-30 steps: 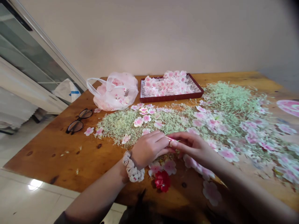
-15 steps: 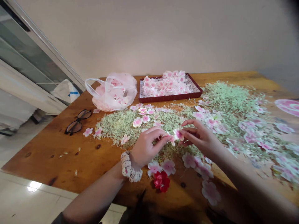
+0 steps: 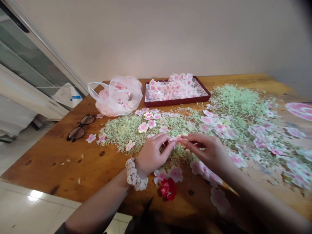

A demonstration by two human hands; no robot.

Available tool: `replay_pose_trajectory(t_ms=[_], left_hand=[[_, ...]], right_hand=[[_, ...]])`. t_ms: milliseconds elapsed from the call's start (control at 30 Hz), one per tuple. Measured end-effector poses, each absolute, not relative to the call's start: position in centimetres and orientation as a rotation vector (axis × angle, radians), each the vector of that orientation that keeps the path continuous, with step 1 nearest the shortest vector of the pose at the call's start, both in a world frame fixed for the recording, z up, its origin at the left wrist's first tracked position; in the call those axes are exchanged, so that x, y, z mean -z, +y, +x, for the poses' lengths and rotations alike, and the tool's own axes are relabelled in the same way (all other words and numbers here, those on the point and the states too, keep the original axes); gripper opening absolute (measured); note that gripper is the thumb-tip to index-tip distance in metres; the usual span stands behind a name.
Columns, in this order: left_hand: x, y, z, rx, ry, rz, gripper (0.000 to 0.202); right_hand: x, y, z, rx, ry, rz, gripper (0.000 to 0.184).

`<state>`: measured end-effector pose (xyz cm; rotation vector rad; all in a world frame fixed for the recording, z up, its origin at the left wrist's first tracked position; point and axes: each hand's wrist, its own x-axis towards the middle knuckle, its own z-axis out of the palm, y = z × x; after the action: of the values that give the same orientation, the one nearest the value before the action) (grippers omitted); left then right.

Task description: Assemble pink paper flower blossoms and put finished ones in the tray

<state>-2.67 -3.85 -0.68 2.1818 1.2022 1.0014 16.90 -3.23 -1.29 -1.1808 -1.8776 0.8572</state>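
Over the middle of the table, my left hand point(image 3: 154, 151) is closed in a pinch on a small pink-and-white artificial flower point(image 3: 178, 139). My right hand point(image 3: 208, 151) meets it from the other side, thumb and forefinger pinching the same flower's petals. The fingertips hide much of the flower, so I cannot tell its layers apart. Below the hands lies pale green shredded filler point(image 3: 122, 130) strewn with loose pink petals. A red artificial flower point(image 3: 168, 189) rests on the wood near my left wrist, beside two pink petal pieces point(image 3: 175, 174).
A dark red box point(image 3: 177, 102) full of pink flowers stands at the back. Left of it sits a translucent plastic bag point(image 3: 117, 97) of flowers. Eyeglasses point(image 3: 77, 132) lie at the left. Mint-green shreds point(image 3: 239, 100) and scattered petals point(image 3: 265, 143) cover the right side.
My right hand has turned and lowered its raised fingers, bringing its pinch closer to my left. The flower, which faced me, now shows edge-on between both hands.
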Motion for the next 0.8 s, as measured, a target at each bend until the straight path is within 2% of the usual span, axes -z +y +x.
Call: replay_pose_trajectory(t_ms=[100,233,300,400,500,600,700,800], left_hand=[[0.2,-3.8,-3.2,-1.153,1.281,2.058,0.014],[0.3,-3.7,-3.6,-1.312,1.284,1.981,0.008],[0.5,-3.7,-3.6,-1.331,1.246,2.071,0.008],[0.8,-3.7,-3.6,-1.336,1.151,2.371,0.015],[0.9,-3.9,-3.7,-1.324,1.102,2.639,0.024],[0.9,-4.1,-3.7,-1.34,1.095,2.667,0.03],[0.7,-4.2,-3.4,-1.355,1.169,2.414,0.032],[0.7,-3.9,-3.2,-1.201,1.189,1.957,0.03]], right_hand=[[1.5,-2.6,17.0,-1.034,-1.749,-1.309,0.029],[1.3,-2.5,16.0,-1.294,-1.682,-1.202,0.038],[1.1,-2.7,15.6,-1.193,-1.748,-1.199,0.045],[0.6,-2.8,15.7,-1.006,-1.725,-1.24,0.037],[0.4,-2.8,16.2,-1.375,-1.603,-1.211,0.041],[0.6,-2.7,16.4,-1.663,-1.515,-1.152,0.034],[0.9,-2.7,16.2,-1.558,-1.497,-1.197,0.031],[1.0,-2.8,16.1,-1.392,-1.608,-1.229,0.031]])
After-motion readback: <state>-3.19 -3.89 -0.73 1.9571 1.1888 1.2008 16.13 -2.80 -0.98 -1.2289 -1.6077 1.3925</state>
